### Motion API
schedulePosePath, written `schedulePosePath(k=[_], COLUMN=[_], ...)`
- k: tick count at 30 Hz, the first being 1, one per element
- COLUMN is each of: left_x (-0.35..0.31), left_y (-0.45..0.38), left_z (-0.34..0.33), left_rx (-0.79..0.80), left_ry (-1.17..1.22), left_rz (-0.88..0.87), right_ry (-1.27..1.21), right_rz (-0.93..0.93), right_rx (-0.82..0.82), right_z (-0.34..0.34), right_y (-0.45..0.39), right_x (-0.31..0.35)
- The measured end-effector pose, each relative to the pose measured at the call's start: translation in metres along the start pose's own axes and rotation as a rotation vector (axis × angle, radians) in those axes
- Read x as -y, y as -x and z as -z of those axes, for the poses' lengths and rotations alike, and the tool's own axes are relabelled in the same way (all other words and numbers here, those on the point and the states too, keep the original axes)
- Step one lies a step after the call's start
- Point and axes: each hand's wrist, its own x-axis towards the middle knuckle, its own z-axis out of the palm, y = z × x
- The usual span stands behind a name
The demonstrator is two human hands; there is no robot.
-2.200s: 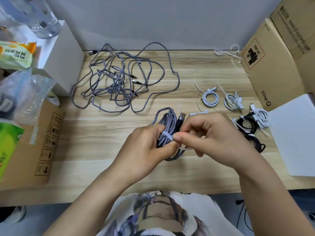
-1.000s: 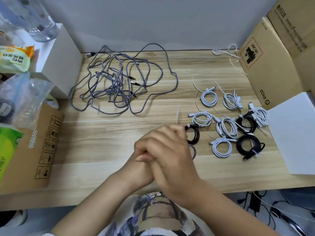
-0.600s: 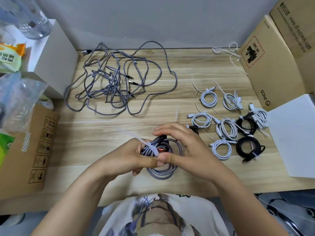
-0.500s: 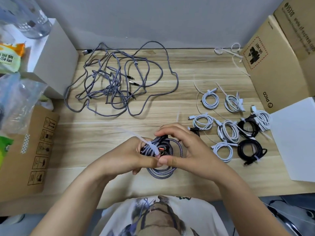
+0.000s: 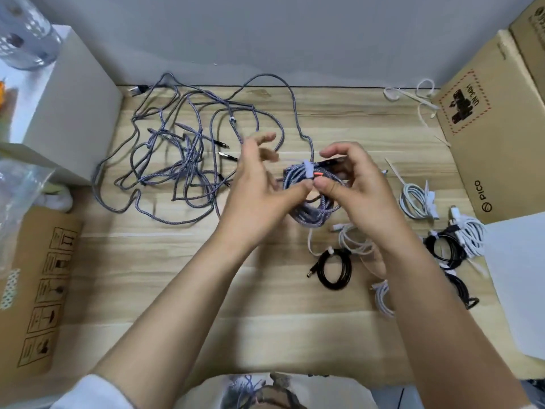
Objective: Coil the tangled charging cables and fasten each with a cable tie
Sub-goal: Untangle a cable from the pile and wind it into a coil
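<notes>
We hold the coiled braided cable [image 5: 309,199] above mid table: right hand [image 5: 354,187] curled round it, left hand [image 5: 259,184] thumb pinching by the cable tie [image 5: 308,170], other fingers spread. Risk: tie's loose, coil may spring apart w/ slack grip, dropping near tangled cables [image 5: 188,149] at far left

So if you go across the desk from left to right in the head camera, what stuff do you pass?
Flat cardboard box → tangled grey cables → left hand → grey coil with its cable tie → right hand → white coil → PICO box.
</notes>
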Motion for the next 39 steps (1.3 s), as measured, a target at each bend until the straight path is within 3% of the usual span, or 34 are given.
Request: schedulePosePath(k=[2,5,11,15,23,28,31,39], left_x=[0.010,0.028,0.070,0.088,0.094,0.078,0.088,0.111], left_y=[-0.022,-0.042,-0.057,-0.051,-0.047,-0.035,-0.026,-0.002], left_z=[-0.013,-0.030,-0.066,-0.074,-0.075,-0.046,-0.014,0.070], left_rx=[0.070,0.269,0.208,0.292,0.259,0.038,-0.100,-0.625], left_ry=[-0.232,-0.021,0.062,-0.116,-0.378,-0.366,-0.343,-0.302], left_rz=[-0.025,0.193,0.405,0.259,0.199,-0.066,-0.092,0.034], right_ry=[-0.048,-0.108,-0.029,0.204,0.532,0.631,0.509,0.380], right_rz=[-0.088,-0.197,-0.371,-0.446,-0.323,-0.192,-0.024,0.044], right_rx=[0.051,0.100,0.081,0.072,0.020,-0.098,-0.206,0.052], right_z=[0.012,0.023,0.022,0.018,0.013,0.007,-0.008,-0.092], right_y=[-0.020,-0.040,-0.059,-0.060,-0.060,-0.060,-0.052,-0.052], right_x=[-0.007,-0.019,-0.067,-0.095,-0.090,-0.069,-0.046,-0.033])
